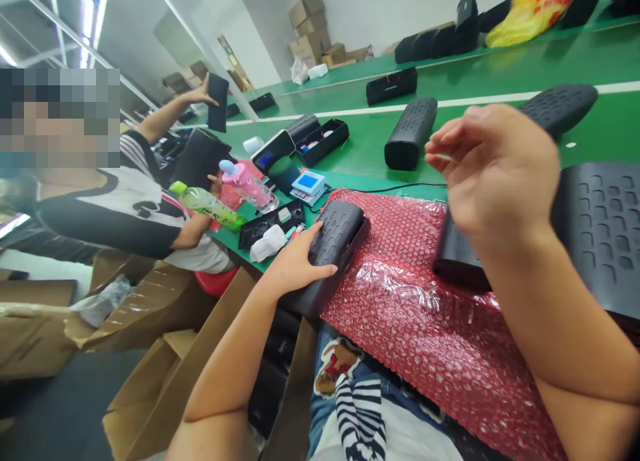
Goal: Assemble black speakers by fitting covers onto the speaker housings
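Note:
My left hand (296, 264) lies flat on top of a black speaker (334, 238) with a dimpled grille, at the near left edge of a red bubble-wrap sheet (425, 301). Its fingers are spread over the casing. My right hand (493, 170) hovers above the bubble wrap with the fingers loosely curled and nothing in it. Just under and behind it lies another black speaker (595, 231), large and close on the right.
A co-worker's hand (200, 96) holds up a black panel (218, 102) at the left. A green bottle (210, 206), pink bottle (247, 183), small scale (309, 185), open black trays and more speakers (410, 133) sit on the green table (500, 68). Cardboard boxes (165, 381) stand by my left.

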Tool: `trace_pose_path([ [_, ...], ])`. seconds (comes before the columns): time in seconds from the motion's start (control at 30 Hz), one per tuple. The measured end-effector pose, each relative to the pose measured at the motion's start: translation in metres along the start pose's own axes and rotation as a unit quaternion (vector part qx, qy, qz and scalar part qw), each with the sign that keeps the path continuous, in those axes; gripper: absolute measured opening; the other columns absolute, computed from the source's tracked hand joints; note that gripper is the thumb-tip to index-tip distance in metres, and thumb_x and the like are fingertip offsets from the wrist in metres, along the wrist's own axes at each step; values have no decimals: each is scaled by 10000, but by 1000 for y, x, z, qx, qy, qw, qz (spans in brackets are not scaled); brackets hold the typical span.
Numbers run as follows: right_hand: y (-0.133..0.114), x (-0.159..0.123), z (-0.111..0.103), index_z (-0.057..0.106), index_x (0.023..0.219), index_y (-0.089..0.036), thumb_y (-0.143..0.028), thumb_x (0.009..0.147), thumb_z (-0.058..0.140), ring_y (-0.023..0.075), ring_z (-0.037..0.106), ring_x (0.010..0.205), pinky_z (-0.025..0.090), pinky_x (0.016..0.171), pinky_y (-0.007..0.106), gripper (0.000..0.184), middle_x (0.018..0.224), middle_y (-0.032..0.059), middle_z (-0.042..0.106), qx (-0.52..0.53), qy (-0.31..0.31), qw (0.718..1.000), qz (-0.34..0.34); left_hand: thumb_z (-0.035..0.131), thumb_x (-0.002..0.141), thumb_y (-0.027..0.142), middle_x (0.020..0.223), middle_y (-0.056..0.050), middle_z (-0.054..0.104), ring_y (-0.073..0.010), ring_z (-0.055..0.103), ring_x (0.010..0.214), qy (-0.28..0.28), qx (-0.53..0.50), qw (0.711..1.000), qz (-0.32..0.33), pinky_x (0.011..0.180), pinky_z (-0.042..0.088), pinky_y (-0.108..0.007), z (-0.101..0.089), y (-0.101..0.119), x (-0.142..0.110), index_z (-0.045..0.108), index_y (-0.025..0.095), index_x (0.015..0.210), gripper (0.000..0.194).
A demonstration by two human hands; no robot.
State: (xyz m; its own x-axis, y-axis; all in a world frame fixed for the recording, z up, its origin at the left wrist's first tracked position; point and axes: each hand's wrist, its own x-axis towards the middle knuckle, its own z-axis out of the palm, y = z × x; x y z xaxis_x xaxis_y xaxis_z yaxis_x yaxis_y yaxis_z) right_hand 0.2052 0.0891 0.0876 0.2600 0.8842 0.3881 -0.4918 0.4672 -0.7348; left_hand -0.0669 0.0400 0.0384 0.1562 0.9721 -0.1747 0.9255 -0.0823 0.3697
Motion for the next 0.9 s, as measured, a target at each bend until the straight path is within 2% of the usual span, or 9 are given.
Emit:
trace_pose_path([
  [0.1, -22, 3, -3, 579, 535, -209, -164, 730, 594, 140, 574, 630, 437, 582, 274, 200, 608, 2, 558, 22, 21, 999, -24, 711, 698, 481, 1573, -156, 358, -321, 389, 1427, 1, -1, 1000, -2, 1202, 284, -465, 0, 1, -2, 278, 101, 1527, 1009],
  [0.23, -36, 0, -6, 575, 532, -243, -169, 752, 580, 155, 574, 659, 445, 590, 288, 232, 613, -3, 567, 11, 6, 996, -84, 728, 680, 479, 1546, -140, 407, -314, 436, 1391, 18, 6, 1000, -7, 1185, 321, -445, -4, 2, -4, 307, 116, 1519, 1006],
  [0.33, -36, -1, -8, 579, 566, -252, -164, 762, 586, 156, 584, 673, 451, 607, 290, 215, 628, -14, 581, -1, 1, 996, -93, 739, 671, 490, 1539, -131, 418, -312, 448, 1378, 21, 12, 1000, -3, 1181, 329, -451, -6, 2, -5, 316, 130, 1517, 1012],
  [0.47, -34, 0, -8, 578, 579, -239, -161, 749, 592, 146, 578, 653, 453, 615, 286, 188, 628, -25, 600, -9, -11, 996, -87, 722, 690, 470, 1566, -138, 375, -301, 386, 1428, 2, 9, 1000, 2, 1208, 286, -445, -2, 0, -3, 296, 104, 1522, 1004],
  [0.67, -32, 0, -8, 573, 598, -214, -143, 779, 601, 134, 560, 604, 409, 583, 276, 196, 611, -30, 616, -20, -22, 995, -92, 708, 705, 459, 1569, -139, 367, -294, 387, 1429, -2, 6, 1000, 11, 1208, 288, -440, 2, -2, -1, 286, 105, 1523, 987],
  [0.9, -32, -1, -13, 560, 658, -242, -183, 809, 602, 149, 582, 681, 435, 624, 295, 167, 679, -25, 603, -66, -46, 990, -118, 712, 706, 456, 1570, -143, 361, -301, 395, 1421, -11, 6, 1000, 6, 1203, 295, -436, 1, -2, -2, 262, 105, 1532, 1004],
])
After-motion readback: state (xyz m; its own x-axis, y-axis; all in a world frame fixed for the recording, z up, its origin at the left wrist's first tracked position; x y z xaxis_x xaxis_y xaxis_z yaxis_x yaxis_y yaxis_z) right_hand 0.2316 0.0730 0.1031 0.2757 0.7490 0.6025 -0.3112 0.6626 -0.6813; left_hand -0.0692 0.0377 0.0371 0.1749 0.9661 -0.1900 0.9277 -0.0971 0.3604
